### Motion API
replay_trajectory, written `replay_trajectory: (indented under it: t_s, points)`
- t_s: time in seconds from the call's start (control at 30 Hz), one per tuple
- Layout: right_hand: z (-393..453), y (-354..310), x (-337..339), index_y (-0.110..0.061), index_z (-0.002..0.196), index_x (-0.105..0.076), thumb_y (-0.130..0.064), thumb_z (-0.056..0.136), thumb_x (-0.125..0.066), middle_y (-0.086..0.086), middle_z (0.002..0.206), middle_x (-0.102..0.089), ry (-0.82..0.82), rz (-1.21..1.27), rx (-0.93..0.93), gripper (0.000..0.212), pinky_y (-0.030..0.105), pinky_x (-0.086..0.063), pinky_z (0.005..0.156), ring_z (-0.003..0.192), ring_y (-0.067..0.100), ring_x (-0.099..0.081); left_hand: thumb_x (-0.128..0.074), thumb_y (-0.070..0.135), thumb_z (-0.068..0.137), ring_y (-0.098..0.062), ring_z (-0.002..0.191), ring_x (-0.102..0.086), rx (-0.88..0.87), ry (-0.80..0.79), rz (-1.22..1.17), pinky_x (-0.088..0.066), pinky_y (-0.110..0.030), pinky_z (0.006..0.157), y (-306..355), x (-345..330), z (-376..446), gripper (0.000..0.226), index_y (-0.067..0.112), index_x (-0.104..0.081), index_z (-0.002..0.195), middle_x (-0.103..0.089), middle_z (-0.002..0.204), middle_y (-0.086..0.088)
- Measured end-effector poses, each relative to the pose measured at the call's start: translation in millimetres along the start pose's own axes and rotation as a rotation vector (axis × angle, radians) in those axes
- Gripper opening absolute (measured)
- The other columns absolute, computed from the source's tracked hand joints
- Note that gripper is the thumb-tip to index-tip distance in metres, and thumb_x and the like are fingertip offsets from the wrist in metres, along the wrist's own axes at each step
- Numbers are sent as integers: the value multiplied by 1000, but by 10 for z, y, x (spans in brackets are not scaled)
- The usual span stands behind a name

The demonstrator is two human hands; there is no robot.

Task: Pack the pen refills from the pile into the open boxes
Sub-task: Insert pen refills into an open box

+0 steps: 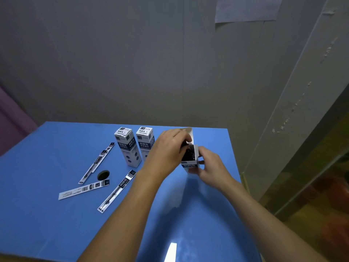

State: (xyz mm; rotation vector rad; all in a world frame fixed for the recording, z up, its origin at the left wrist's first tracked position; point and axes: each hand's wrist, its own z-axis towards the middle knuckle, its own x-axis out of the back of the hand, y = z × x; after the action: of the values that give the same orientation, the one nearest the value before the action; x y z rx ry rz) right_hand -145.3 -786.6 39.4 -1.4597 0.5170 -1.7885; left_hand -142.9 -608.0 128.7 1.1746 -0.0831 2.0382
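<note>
An open white box with its top flap raised is tilted above the blue table, and dark refill ends show in its mouth. My right hand grips the box from below and from the right. My left hand is at the box mouth, fingers curled on the refills sticking out. Several packaged pen refills lie loose on the table at the left: one, another, and an overlapping pair.
Two closed white-and-blue boxes stand upright behind my left hand. A round cable hole opens in the blue table. A grey wall stands behind, and the table's right edge is close to my right arm.
</note>
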Motion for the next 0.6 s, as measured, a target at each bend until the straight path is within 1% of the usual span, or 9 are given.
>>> replay_trajectory:
  t_s: [0.1, 0.17, 0.2, 0.27, 0.37, 0.43, 0.53, 0.6]
  points:
    - [-28, 9, -38, -23, 109, -58, -20, 72, -78, -9, 101, -62, -8, 3, -13, 43, 39, -56, 82, 95, 12, -59, -74, 5, 79, -29, 75, -58, 18, -23, 39, -49, -44, 70, 4, -19, 11, 10, 12, -67, 82, -68, 79, -2]
    - [-47, 16, -54, -22, 109, -59, -16, 71, -79, -10, 101, -63, -5, 24, -37, 43, 37, -56, 82, 95, 10, -59, -74, 8, 80, -28, 71, -57, 20, -41, 36, -49, -43, 68, -12, -9, 12, 7, 15, -71, 81, -67, 73, -2]
    - [-52, 23, -56, -22, 109, -59, -15, 71, -80, -11, 101, -63, 1, 35, -48, 44, 36, -57, 82, 95, 9, -59, -74, 9, 81, -27, 70, -57, 12, -51, 24, -48, -40, 66, -24, -1, 7, 7, 16, -73, 81, -67, 71, -2]
    - [-55, 45, -45, -23, 107, -59, -15, 70, -81, -12, 100, -64, 9, 45, -60, 44, 35, -57, 81, 95, 8, -60, -72, 8, 83, -26, 71, -56, 1, -79, -1, -44, -35, 65, -29, 17, -10, 10, 17, -74, 86, -68, 73, -2]
    - [-38, 57, -28, -26, 106, -58, -18, 70, -81, -13, 100, -63, 4, 21, -60, 44, 37, -57, 81, 94, 9, -60, -67, 7, 87, -27, 79, -56, 34, -114, -20, -47, -41, 70, -10, 16, -6, 15, 16, -69, 98, -71, 84, -2]
    - [-23, 44, -28, -27, 105, -57, -20, 70, -80, -13, 99, -63, 7, 11, -48, 42, 37, -57, 80, 94, 10, -60, -64, 8, 88, -27, 82, -54, 29, -137, -14, -48, -43, 71, 22, -1, 9, 17, 18, -65, 101, -72, 90, 0]
    - [4, 35, -35, -28, 104, -56, -23, 70, -79, -13, 99, -63, 20, -4, -24, 41, 39, -56, 80, 94, 12, -60, -61, 10, 89, -26, 79, -49, 33, -161, 16, -47, -43, 68, 40, -49, 3, 19, 24, -62, 102, -71, 89, 1]
    - [5, 25, -32, -28, 108, -57, -24, 72, -78, -11, 101, -63, 12, -29, -20, 42, 39, -56, 81, 95, 14, -60, -59, 12, 90, -25, 77, -42, 73, -170, 106, -43, -39, 63, 15, -104, -18, 27, 29, -55, 110, -67, 84, 0]
